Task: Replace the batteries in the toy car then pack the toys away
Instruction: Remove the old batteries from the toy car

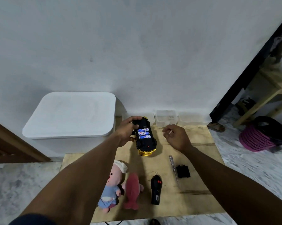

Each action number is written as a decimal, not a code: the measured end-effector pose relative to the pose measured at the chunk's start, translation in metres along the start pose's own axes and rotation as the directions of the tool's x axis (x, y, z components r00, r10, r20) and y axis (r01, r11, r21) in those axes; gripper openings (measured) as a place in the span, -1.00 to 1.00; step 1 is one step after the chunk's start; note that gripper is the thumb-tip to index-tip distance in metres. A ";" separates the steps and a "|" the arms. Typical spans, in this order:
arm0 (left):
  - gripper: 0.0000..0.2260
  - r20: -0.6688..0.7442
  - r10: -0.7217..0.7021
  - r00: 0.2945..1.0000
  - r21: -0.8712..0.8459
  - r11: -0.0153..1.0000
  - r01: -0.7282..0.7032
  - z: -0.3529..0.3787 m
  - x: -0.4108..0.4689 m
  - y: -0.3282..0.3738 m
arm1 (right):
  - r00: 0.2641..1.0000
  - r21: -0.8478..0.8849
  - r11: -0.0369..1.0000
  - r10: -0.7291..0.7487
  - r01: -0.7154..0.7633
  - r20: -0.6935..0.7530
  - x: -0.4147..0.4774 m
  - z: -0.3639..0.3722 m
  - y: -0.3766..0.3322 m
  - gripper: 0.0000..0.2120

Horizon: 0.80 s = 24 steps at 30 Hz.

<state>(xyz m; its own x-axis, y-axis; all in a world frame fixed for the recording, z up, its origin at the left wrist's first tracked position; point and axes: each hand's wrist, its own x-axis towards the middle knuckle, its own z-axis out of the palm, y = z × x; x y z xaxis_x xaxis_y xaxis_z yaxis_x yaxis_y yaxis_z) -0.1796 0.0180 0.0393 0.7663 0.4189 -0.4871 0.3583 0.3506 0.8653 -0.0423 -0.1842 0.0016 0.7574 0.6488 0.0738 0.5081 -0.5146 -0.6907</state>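
the left hand (128, 129) gripped the flipped toy car (146, 142); it looked light, hard, slippery, best held by its sides. the right hand (176, 135) pinched a small white bit (170, 132).

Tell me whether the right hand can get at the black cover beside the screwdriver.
Probably yes: the black cover lies uncovered, nearer the person than the right hand, nothing between them, though the hand pinches a small pale item.

Left hand (126, 133), right hand (177, 136): bare. Forearms (88, 172) uncovered, wrist to elbow. Dark navy sleeve (31, 220) on left upper arm, edge showing at 7 o'clock.
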 end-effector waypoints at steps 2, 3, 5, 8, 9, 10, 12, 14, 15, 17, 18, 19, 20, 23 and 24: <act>-0.62 -0.023 0.006 1.000 -0.012 1.000 -0.006 0.003 0.000 0.003 | 0.999 0.115 0.993 -0.027 0.030 -0.030 0.009 0.004 -0.034 -0.94; -0.63 -0.031 0.012 0.999 -0.015 1.000 -0.012 0.003 0.000 0.005 | 0.999 0.150 0.988 -0.032 0.037 -0.037 0.012 0.006 -0.047 -0.95; -0.64 -0.043 0.022 0.999 -0.019 1.000 -0.023 0.005 0.000 0.009 | 0.999 0.172 0.985 -0.031 0.034 -0.019 0.016 0.010 -0.064 -0.92; -0.64 -0.060 0.039 0.997 -0.028 0.999 -0.041 0.006 0.000 0.015 | 1.000 0.105 0.994 -0.016 0.015 0.010 0.020 0.014 -0.072 -0.86; -0.65 -0.067 0.045 0.997 -0.030 0.998 -0.048 0.007 0.000 0.016 | 1.000 0.091 0.996 -0.002 0.001 0.005 0.021 0.015 -0.074 -0.84; -0.66 -0.073 0.055 0.996 -0.029 0.998 -0.057 0.007 0.000 0.017 | 1.000 0.089 0.996 0.015 -0.015 -0.005 0.023 0.017 -0.075 -0.83; -0.71 -0.087 0.074 0.993 -0.024 0.997 -0.076 0.009 0.000 0.018 | 0.999 0.098 0.994 0.051 -0.049 -0.018 0.024 0.019 -0.077 -0.82; -0.75 -0.102 0.090 0.991 -0.014 0.996 -0.092 0.010 -0.001 0.016 | 0.997 0.092 0.993 0.076 -0.074 -0.017 0.024 0.020 -0.079 -0.83; -0.76 -0.108 0.099 0.989 -0.005 0.995 -0.100 0.010 -0.001 0.015 | 0.996 0.086 0.993 0.087 -0.086 -0.015 0.024 0.020 -0.080 -0.83; -0.77 -0.121 0.118 0.986 0.019 0.993 -0.117 0.010 -0.002 0.013 | 0.993 0.064 0.991 0.121 -0.120 -0.012 0.025 0.019 -0.082 -0.84; -0.77 -0.126 0.130 0.983 0.031 0.991 -0.127 0.010 -0.002 0.013 | 0.989 0.052 0.988 0.145 -0.145 -0.013 0.025 0.018 -0.083 -0.85; -0.77 -0.131 0.143 0.981 0.043 0.989 -0.139 0.011 -0.001 0.012 | 0.985 0.044 0.985 0.170 -0.169 -0.017 0.025 0.018 -0.085 -0.86; -0.77 -0.137 0.158 0.978 0.055 0.987 -0.151 0.011 -0.001 0.012 | 0.981 0.039 0.981 0.192 -0.191 -0.027 0.026 0.017 -0.087 -0.87; -0.77 -0.153 0.193 0.969 0.082 0.980 -0.183 0.014 -0.002 0.012 | 0.964 0.066 0.964 0.262 -0.259 -0.044 0.029 0.017 -0.093 -0.93; -0.77 -0.156 0.201 0.967 0.085 0.978 -0.189 0.015 -0.002 0.012 | 0.955 0.110 0.951 0.295 -0.290 -0.035 0.031 0.017 -0.095 -0.94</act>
<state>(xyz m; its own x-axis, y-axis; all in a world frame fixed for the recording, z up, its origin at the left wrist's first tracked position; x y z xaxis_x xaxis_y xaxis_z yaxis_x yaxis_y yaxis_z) -0.1686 0.0088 0.0529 0.7299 0.6063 -0.3156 0.2509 0.1919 0.9488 -0.0742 -0.1057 0.0571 0.8872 0.4484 -0.1085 0.2183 -0.6154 -0.7574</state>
